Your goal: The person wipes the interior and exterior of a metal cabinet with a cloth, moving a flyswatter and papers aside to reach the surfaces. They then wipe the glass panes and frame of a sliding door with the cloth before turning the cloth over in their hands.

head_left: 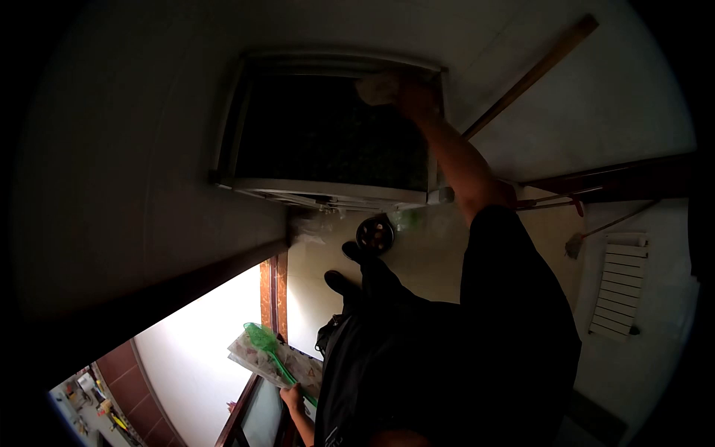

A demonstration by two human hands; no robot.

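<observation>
My right hand (415,97) reaches up and across a dark framed panel (328,185), a window-like opening with a pale metal frame. It is in deep shadow, and a pale crumpled cloth (378,88) sits at its fingers near the frame's upper edge. Low on the left, my left hand (293,396) is closed round the handle of a green fly swatter (262,339) with a mesh head. A folded pale sheet with a dark pattern (294,366) lies behind the swatter, next to the same hand.
A wooden pole (532,74) leans to the right of the frame. On the floor by my feet (346,272) stands a dark round bowl (375,235) with small things in it. A white slatted rack (620,287) and a mop (573,246) are at the right. Bright light enters at lower left.
</observation>
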